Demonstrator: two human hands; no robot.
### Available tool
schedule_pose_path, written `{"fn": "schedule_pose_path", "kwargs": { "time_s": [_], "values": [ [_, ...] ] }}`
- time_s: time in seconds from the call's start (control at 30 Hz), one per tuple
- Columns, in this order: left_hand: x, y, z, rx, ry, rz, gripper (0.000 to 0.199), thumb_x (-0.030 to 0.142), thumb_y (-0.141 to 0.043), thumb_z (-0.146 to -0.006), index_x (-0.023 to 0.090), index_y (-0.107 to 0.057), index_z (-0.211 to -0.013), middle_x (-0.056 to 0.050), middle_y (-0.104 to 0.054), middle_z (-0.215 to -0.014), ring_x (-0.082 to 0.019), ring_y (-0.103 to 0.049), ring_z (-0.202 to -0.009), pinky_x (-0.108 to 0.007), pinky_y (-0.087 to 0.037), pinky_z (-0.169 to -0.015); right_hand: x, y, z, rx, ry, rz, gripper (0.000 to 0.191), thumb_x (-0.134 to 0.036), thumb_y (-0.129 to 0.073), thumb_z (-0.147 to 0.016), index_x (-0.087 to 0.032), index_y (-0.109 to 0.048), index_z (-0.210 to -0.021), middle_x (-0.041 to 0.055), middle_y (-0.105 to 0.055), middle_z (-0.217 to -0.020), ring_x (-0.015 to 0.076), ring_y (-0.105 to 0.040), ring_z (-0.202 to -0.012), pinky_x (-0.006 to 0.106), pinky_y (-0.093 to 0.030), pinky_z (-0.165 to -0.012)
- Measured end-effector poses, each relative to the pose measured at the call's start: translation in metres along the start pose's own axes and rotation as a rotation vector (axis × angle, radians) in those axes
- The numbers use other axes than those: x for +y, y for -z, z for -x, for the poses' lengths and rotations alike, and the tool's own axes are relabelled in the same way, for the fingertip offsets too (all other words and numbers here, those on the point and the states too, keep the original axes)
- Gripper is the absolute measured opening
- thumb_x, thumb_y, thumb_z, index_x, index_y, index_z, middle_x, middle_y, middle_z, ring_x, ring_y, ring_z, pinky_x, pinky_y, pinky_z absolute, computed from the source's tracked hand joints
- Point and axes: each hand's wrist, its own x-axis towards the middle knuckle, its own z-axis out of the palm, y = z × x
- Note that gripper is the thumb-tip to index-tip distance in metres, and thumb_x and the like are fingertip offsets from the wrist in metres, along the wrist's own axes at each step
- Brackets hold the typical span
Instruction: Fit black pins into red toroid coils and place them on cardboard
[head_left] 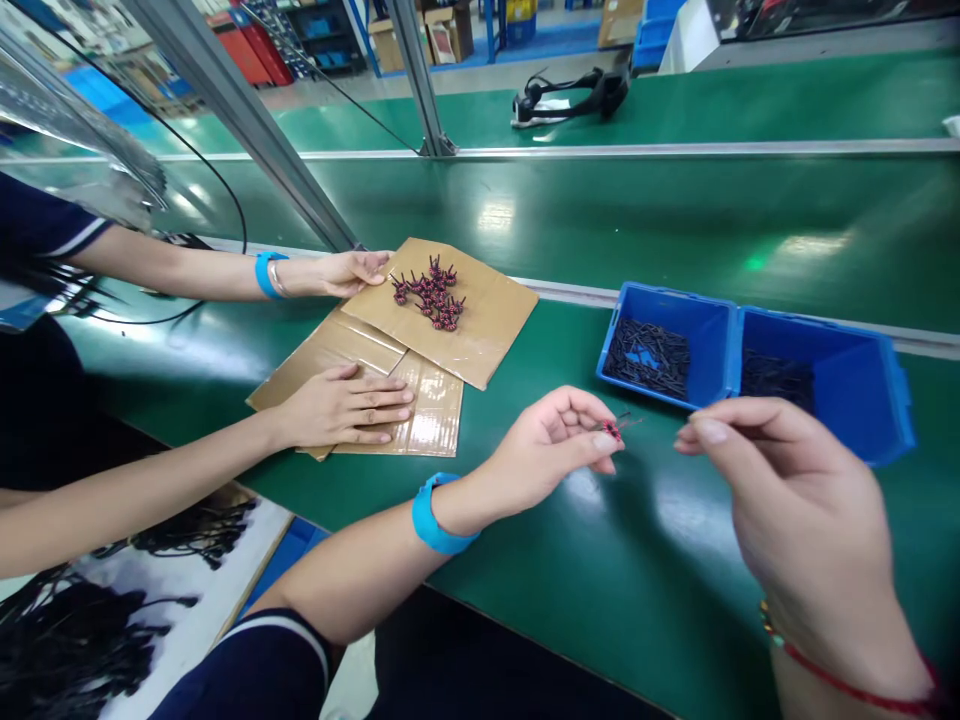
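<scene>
- My left hand [559,445] is clamped on a small red-and-black coil [611,430]; thumb and fingers pinch it above the table [562,560], thin leads pointing right, toward my other hand.
- Over to my right hand [802,500]; thumb and fingertips are together, raised in front of the bins; whether anything thin sits between them, I cannot tell.
- A blue band [442,515] circles my left wrist; a red bracelet [840,685] is on the right one.
- Beyond my hands, two blue bins sit side by side; the left bin [709,345] has short black pieces [649,355] with a bit of blue among them; the right bin [862,400] holds dark pieces too.
- Left of the bins, a pile of coils [439,295] lies on the upper cardboard [487,330]; that sheet overlaps the lower cardboard [435,420].
- A co-worker is in at my left; the far hand [360,270] is at the upper sheet's left corner, the near hand [341,405] spread flat on the lower one.
- Black cables [82,640] lie on a white surface [202,590], lower left; a black strapped device [574,95] rests across the way.
</scene>
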Motion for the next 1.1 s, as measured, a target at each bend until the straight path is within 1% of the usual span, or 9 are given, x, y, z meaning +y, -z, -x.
{"fn": "schedule_pose_path", "kwargs": {
  "time_s": [0.17, 0.27, 0.37, 0.43, 0.5, 0.6, 0.73, 0.87, 1.1],
  "values": [
    [-0.001, -0.001, 0.001, -0.005, -0.021, -0.066, 0.036, 0.036, -0.084, -0.077, 0.016, -0.058, -0.095, 0.001, -0.063, -0.082, -0.009, -0.063, -0.07, -0.023, -0.052, -0.067, 0.0, -0.011, 0.008, -0.168, 0.032, 0.124, 0.012, -0.036, -0.074, -0.088, -0.028, -0.073, -0.096, -0.0009, -0.073, -0.084, 0.0133, -0.067, -0.074, 0.024, -0.052, -0.065],
    [-0.003, -0.001, 0.002, -0.018, -0.033, -0.102, 0.035, 0.034, -0.083, -0.078, 0.016, -0.058, -0.095, 0.0, -0.062, -0.082, -0.009, -0.06, -0.071, -0.024, -0.051, -0.068, -0.001, -0.013, 0.009, -0.229, 0.074, 0.147, 0.004, -0.031, -0.07, -0.091, -0.027, -0.071, -0.092, -0.0019, -0.07, -0.082, 0.0115, -0.063, -0.069, 0.022, -0.049, -0.06],
    [-0.004, 0.0, 0.001, 0.019, -0.033, -0.138, 0.033, 0.031, -0.082, -0.078, 0.016, -0.059, -0.095, 0.0, -0.062, -0.082, -0.009, -0.059, -0.071, -0.024, -0.049, -0.069, -0.005, -0.01, 0.012, -0.258, 0.154, 0.173, 0.008, -0.026, -0.067, -0.093, -0.026, -0.068, -0.085, -0.0025, -0.066, -0.079, 0.0109, -0.058, -0.068, 0.023, -0.046, -0.059],
    [-0.004, 0.0, 0.0, 0.064, -0.015, -0.132, 0.033, 0.03, -0.083, -0.077, 0.016, -0.059, -0.094, 0.001, -0.062, -0.083, -0.009, -0.06, -0.071, -0.025, -0.049, -0.07, -0.008, -0.007, 0.013, -0.207, 0.209, 0.137, 0.009, -0.024, -0.068, -0.093, -0.026, -0.068, -0.083, -0.0017, -0.066, -0.08, 0.0122, -0.059, -0.072, 0.025, -0.047, -0.064],
    [-0.003, 0.001, -0.002, 0.076, 0.021, -0.089, 0.032, 0.031, -0.083, -0.076, 0.016, -0.06, -0.093, 0.0, -0.063, -0.083, -0.009, -0.062, -0.071, -0.025, -0.05, -0.071, -0.009, -0.005, 0.012, -0.09, 0.21, 0.082, 0.008, -0.026, -0.07, -0.091, -0.026, -0.069, -0.084, -0.0008, -0.067, -0.081, 0.014, -0.06, -0.076, 0.026, -0.049, -0.067],
    [-0.001, 0.002, -0.002, 0.018, 0.098, 0.014, 0.032, 0.039, -0.08, -0.08, 0.015, -0.065, -0.095, -0.002, -0.068, -0.083, -0.009, -0.064, -0.067, -0.025, -0.05, -0.07, -0.004, -0.003, 0.004, 0.013, 0.059, 0.044, 0.006, -0.032, -0.076, -0.087, -0.027, -0.072, -0.089, -0.0003, -0.07, -0.08, 0.0146, -0.064, -0.074, 0.027, -0.05, -0.065],
    [0.0, 0.002, 0.0, -0.094, 0.195, 0.142, 0.038, 0.047, -0.078, -0.082, 0.014, -0.069, -0.099, -0.004, -0.071, -0.08, -0.01, -0.065, -0.063, -0.025, -0.049, -0.064, 0.006, -0.003, -0.006, -0.177, -0.117, 0.01, 0.015, -0.035, -0.079, -0.082, -0.026, -0.077, -0.093, 0.0014, -0.073, -0.082, 0.0142, -0.065, -0.071, 0.026, -0.052, -0.062],
    [0.0, 0.003, 0.001, -0.143, 0.238, 0.176, 0.039, 0.05, -0.078, -0.082, 0.014, -0.071, -0.095, -0.004, -0.071, -0.076, -0.01, -0.065, -0.061, -0.023, -0.049, -0.061, 0.006, -0.005, -0.006, -0.366, -0.084, -0.063, 0.011, -0.032, -0.077, -0.085, -0.028, -0.08, -0.094, 0.0016, -0.072, -0.089, 0.0137, -0.068, -0.079, 0.025, -0.056, -0.069],
    [0.0, 0.003, 0.002, -0.177, 0.271, 0.146, 0.04, 0.052, -0.077, -0.082, 0.013, -0.069, -0.089, -0.004, -0.07, -0.076, -0.009, -0.064, -0.059, -0.022, -0.047, -0.06, 0.003, -0.006, -0.006, -0.475, -0.016, -0.213, 0.01, -0.029, -0.073, -0.091, -0.034, -0.08, -0.094, -0.0013, -0.066, -0.087, 0.0102, -0.067, -0.077, 0.021, -0.057, -0.071]
  ]
}}
